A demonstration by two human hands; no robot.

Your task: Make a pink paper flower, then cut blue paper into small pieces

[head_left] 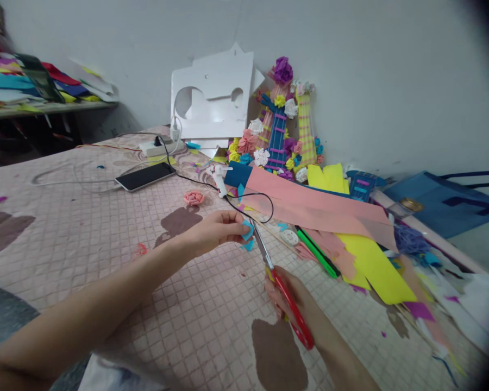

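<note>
Between the thumb and fingers of my left hand (224,231) is a small piece of blue paper (248,230). My right hand (291,296) grips scissors (287,297) with red handles, and their metal blades point up toward the blue paper. The blade tips are right beside the paper's edge; whether they touch it I cannot tell. Just under the held piece, another bit of blue paper (249,246) shows. A pink paper flower (194,198) lies on the table beyond my left hand, near a white glue gun (219,179) with a black cord.
A phone (145,177) and a white power strip (163,146) lie at the back left. Pink paper strips (318,203), yellow paper (378,269) and a green cutter (318,252) cover the right side. Paper-flower-decorated guitar shapes (277,136) and white cut-out board (212,98) lean on the wall.
</note>
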